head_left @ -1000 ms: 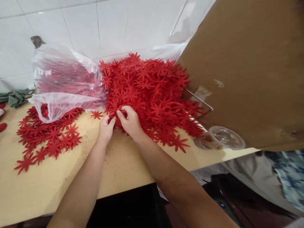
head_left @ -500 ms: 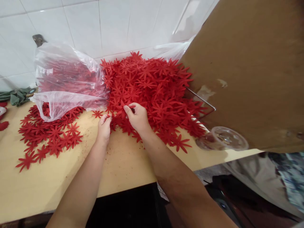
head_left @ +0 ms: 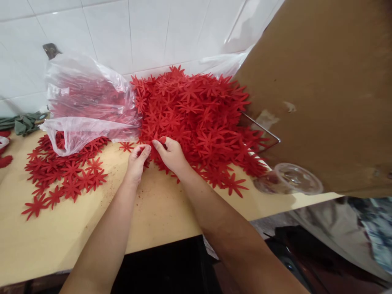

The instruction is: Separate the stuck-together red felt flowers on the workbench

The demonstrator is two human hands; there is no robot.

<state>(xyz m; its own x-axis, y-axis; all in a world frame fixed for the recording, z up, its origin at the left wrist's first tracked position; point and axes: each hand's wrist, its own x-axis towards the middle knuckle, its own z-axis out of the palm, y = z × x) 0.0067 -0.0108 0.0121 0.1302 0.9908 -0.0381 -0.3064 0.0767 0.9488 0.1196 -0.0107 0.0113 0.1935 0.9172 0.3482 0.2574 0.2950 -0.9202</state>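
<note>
My left hand [head_left: 137, 163] is closed in a pinch at the front edge of a big heap of red star-shaped flower cutouts [head_left: 190, 108]. What its fingertips hold, if anything, is too small to tell. Close beside it, my right hand [head_left: 172, 155] is closed, thumb against fingers, with a bit of a red flower cutout [head_left: 163, 140] showing between them. The two thumbs nearly meet. A single red cutout [head_left: 126, 146] lies on the table just left of my hands.
A clear plastic bag [head_left: 92, 98] full of red pieces leans against the tiled wall. Below it spreads a smaller pile of cutouts [head_left: 70, 179]. To the right are a cardboard box [head_left: 324, 81], a bent metal wire [head_left: 266, 130] and a clear plastic tub [head_left: 297, 179] on the yellow table [head_left: 159, 216].
My left hand has moved slightly up and right, and my right hand slightly left, so the fingertips are closer together. The piles have stayed put.
</note>
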